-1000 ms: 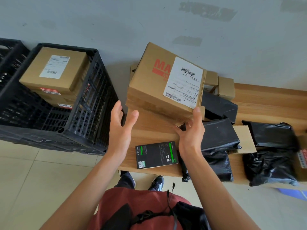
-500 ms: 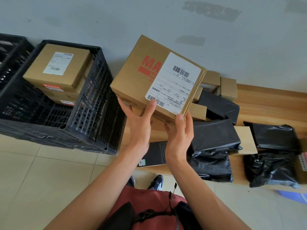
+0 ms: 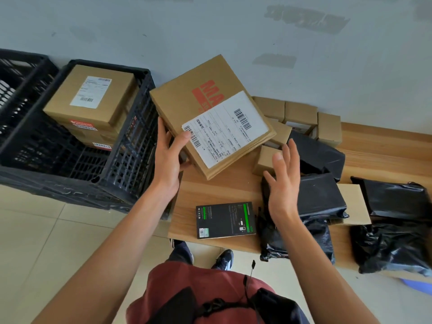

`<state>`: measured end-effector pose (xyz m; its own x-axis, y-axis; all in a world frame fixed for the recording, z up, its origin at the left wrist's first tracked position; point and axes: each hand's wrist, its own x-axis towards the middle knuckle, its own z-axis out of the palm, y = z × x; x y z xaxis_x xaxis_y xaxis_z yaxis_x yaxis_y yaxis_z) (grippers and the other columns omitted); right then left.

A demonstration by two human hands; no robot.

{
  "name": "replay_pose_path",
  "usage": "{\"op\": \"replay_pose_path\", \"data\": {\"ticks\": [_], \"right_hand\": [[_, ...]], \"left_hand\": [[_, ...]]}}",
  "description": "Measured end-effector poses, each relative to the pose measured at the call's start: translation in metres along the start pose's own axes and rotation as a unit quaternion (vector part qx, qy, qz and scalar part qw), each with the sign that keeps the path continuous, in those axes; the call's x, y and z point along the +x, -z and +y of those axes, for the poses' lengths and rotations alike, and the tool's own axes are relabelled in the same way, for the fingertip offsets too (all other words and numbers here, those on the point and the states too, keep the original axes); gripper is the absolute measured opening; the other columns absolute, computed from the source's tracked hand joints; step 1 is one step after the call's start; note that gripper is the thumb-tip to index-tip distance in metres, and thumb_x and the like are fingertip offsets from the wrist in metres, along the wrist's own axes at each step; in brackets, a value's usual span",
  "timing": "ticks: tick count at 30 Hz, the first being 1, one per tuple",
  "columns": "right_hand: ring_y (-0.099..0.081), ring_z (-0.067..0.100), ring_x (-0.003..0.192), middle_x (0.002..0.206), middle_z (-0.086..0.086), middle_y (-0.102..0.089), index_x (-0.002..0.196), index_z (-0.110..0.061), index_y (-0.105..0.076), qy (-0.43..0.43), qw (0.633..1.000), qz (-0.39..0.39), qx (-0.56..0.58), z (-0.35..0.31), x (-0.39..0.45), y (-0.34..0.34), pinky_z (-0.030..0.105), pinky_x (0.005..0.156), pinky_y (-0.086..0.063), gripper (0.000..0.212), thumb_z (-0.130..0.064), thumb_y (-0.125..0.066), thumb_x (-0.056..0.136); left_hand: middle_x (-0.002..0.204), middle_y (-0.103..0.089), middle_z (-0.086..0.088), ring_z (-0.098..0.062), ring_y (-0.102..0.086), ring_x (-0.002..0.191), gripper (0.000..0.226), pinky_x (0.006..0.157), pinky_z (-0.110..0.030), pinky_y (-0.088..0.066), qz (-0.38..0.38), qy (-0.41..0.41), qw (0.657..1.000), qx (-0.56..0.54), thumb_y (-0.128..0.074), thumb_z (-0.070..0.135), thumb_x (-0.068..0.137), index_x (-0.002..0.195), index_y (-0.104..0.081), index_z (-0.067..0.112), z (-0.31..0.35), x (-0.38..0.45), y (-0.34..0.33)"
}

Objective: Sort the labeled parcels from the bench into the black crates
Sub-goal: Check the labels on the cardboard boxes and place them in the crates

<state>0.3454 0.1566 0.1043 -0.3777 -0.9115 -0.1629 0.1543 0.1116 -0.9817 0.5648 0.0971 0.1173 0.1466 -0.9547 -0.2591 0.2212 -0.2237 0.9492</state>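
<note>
My left hand (image 3: pixel 169 160) grips the near left corner of a flat cardboard parcel (image 3: pixel 198 104) with red print and a white shipping label. The thumb lies on the label and the fingers are under the box. It is held tilted above the left end of the wooden bench (image 3: pixel 215 190). My right hand (image 3: pixel 284 181) hovers to the right of the parcel with fingers spread, touching nothing. A black crate (image 3: pixel 131 146) stands on the floor to the left and holds a stack of labeled cardboard boxes (image 3: pixel 91 94).
A second black crate (image 3: pixel 16 94) stands at the far left. On the bench lie a black and green retail box (image 3: pixel 225 219), several black plastic mailer bags (image 3: pixel 320 197) and several small cardboard boxes (image 3: pixel 301 113). A grey wall runs behind, tiled floor below.
My right hand has let go of the parcel and pulled back to the right. The left hand alone now holds it, and the parcel has turned so the label faces me more squarely.
</note>
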Motion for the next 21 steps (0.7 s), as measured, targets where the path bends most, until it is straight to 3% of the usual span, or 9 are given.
{"op": "replay_pose_path", "data": {"ticks": [4,8,10,13,16,21], "right_hand": [[-0.046,-0.013,0.134,0.15,-0.03,-0.047,0.157,-0.045,-0.038,-0.029,0.996,-0.073,-0.03,-0.001,0.014,0.009,0.057,0.119,-0.039,0.076,-0.072,-0.06,0.09],[-0.05,0.009,0.141,0.152,-0.015,-0.055,0.152,-0.044,-0.047,-0.059,0.985,-0.16,-0.02,-0.002,0.013,0.009,0.057,0.113,-0.043,0.086,-0.085,-0.06,0.078],[-0.056,0.013,0.135,0.146,-0.011,-0.061,0.141,-0.049,-0.057,-0.071,0.979,-0.189,-0.012,-0.006,0.008,0.009,0.046,0.103,-0.049,0.082,-0.09,-0.062,0.071],[-0.059,0.009,0.132,0.144,-0.016,-0.062,0.145,-0.047,-0.052,-0.088,0.974,-0.21,-0.017,-0.007,0.004,0.011,0.044,0.101,-0.048,0.096,-0.095,-0.061,0.064],[-0.057,0.007,0.134,0.145,-0.016,-0.061,0.158,-0.033,-0.038,-0.091,0.962,-0.255,-0.041,-0.007,0.004,0.012,0.05,0.11,-0.044,0.112,-0.095,-0.059,0.067],[-0.051,0.029,0.143,0.156,0.004,-0.053,0.162,-0.027,-0.03,-0.116,0.946,-0.302,-0.011,-0.004,0.007,0.013,0.064,0.115,-0.038,0.095,-0.074,-0.063,0.087]], "left_hand": [[0.136,-0.065,0.01,-0.021,-0.06,0.128,0.088,0.074,-0.039,-0.054,-0.042,0.025,0.998,0.044,-0.066,0.052,0.082,0.159,-0.026,0.046,0.009,0.008,0.008],[0.127,-0.07,0.013,-0.011,-0.068,0.113,0.085,0.07,-0.031,-0.057,-0.106,0.04,0.992,0.063,-0.064,0.061,0.075,0.154,-0.037,0.046,0.018,0.009,0.01],[0.127,-0.072,0.012,-0.013,-0.069,0.114,0.071,0.086,-0.043,-0.059,-0.127,0.044,0.989,0.066,-0.061,0.055,0.082,0.151,-0.043,0.045,0.021,0.011,0.013],[0.135,-0.069,0.004,-0.025,-0.064,0.126,0.072,0.112,-0.064,-0.04,-0.153,0.056,0.984,0.071,-0.062,0.056,0.082,0.15,-0.046,0.038,0.026,0.018,0.025],[0.138,-0.067,0.003,-0.028,-0.06,0.131,0.079,0.116,-0.067,-0.033,-0.185,0.067,0.976,0.098,-0.062,0.057,0.08,0.153,-0.043,0.037,0.032,0.022,0.035],[0.142,-0.064,0.008,-0.022,-0.057,0.134,0.087,0.113,-0.062,-0.04,-0.261,0.08,0.95,0.151,-0.065,0.057,0.076,0.157,-0.035,0.043,0.035,0.025,0.041]]}}
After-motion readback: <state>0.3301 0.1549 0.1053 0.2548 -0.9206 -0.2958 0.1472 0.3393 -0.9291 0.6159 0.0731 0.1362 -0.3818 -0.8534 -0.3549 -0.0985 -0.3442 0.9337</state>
